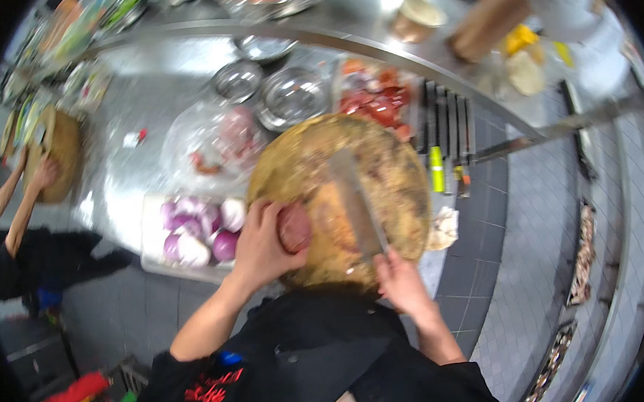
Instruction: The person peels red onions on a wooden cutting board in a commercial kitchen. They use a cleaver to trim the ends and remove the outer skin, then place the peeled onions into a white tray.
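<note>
A round wooden chopping block (398, 173) stands in front of me, stained and worn on top. At its left edge my left hand (265, 242) grips a piece of red meat (295, 228). My right hand (401, 278) is closed around the handle of a cleaver (358, 204), whose broad blade points up and to the left above the block. Beside the blade lies a patch of orange-pink residue (329, 216) on the wood; blur hides its detail. The cleaver and the meat are apart.
A plastic tub (152, 261) of red onions sits left, below a clear bag (185, 139) with meat. Metal bowls (293, 99), a tray of red pieces (375, 100) and several knives (447, 120) lie beyond the block. A steel rail (312, 37) crosses above. A co-worker (18, 245) stands far left.
</note>
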A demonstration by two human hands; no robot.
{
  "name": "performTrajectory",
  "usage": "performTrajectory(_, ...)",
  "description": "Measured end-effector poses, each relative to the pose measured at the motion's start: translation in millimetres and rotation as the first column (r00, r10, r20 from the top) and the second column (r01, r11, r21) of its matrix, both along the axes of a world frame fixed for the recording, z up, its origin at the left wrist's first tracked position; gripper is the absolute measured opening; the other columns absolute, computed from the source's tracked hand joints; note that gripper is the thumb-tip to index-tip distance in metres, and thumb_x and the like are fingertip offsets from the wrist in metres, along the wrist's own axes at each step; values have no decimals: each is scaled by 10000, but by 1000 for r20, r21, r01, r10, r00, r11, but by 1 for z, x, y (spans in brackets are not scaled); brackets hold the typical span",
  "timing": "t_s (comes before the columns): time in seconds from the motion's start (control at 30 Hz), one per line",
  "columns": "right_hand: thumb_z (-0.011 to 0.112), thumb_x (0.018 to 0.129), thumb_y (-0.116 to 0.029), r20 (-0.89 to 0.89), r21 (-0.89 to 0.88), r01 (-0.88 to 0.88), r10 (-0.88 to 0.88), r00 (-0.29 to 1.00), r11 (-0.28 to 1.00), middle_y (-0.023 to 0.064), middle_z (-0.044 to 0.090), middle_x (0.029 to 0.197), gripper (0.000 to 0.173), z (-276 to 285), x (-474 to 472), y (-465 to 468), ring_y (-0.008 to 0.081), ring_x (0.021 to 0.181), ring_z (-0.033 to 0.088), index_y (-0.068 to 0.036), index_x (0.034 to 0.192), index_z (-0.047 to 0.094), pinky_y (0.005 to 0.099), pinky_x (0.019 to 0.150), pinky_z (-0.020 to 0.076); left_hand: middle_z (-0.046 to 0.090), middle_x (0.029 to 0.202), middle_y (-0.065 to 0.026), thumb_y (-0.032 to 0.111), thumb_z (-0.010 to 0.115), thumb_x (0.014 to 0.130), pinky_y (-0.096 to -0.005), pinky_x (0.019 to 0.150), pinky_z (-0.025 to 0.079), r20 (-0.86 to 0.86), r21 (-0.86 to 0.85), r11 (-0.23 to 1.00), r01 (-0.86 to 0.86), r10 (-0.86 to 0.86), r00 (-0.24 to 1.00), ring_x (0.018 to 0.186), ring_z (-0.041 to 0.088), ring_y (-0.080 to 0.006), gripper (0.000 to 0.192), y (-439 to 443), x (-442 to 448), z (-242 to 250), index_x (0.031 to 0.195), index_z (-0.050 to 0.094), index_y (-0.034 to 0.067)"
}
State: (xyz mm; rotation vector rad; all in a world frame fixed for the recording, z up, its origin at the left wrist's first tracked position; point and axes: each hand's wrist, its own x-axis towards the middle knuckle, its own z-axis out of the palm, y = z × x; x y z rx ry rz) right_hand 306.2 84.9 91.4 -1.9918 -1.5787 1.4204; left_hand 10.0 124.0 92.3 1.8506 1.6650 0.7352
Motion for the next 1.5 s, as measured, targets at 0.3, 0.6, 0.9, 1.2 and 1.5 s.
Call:
performTrajectory(0.3,599,1026,-227,99,225,-72,51,994,972,263,690,791,327,19,-9,-3,481,754,687,-77,1314,640,559,688,557,491,1340,-239,263,896,640,-500,1009,497,-64,37,999,5,-3,998,1240,531,-441,856,-3,6,-13,1333,456,24)
performTrajectory(0.6,817,864,-235,494,591,-421,104,863,688,83,608,871,445,-18,10,23,296,809,641,-146,1293,737,416,726,553,487,1334,-245,255,901,636,-503,1020,494,-7,15,999,-52,52,999,1250,525,-450,863,-5,2,-15,1337,453,26)
performTrajectory(0.9,707,962,-223,386,813,-405,133,913,418,200,630,1089,330,-22,-14,199,400,1042,629,-5,1209,687,489,945,511,501,1344,-218,239,898,602,-501,1011,499,-55,120,986,-119,126,991,1236,533,-432,839,-12,18,-14,1323,507,61)
performTrajectory(1.2,566,1035,-362,485,733,-290,-175,857,615,230,705,1095,389,-126,-80,307,426,1081,654,-5,1055,721,531,940,527,538,1322,-163,291,902,575,-498,949,515,-143,148,980,-133,154,978,1177,558,-405,841,-20,26,-13,1310,533,111)
performTrajectory(1.5,396,1098,-500,502,350,-269,63,863,897,274,685,1260,574,-101,-73,297,461,1182,651,-30,1253,687,558,1070,467,535,1327,-174,340,905,548,-514,940,505,-209,0,997,-75,74,975,1174,554,-424,858,-53,31,-5,1298,553,117)
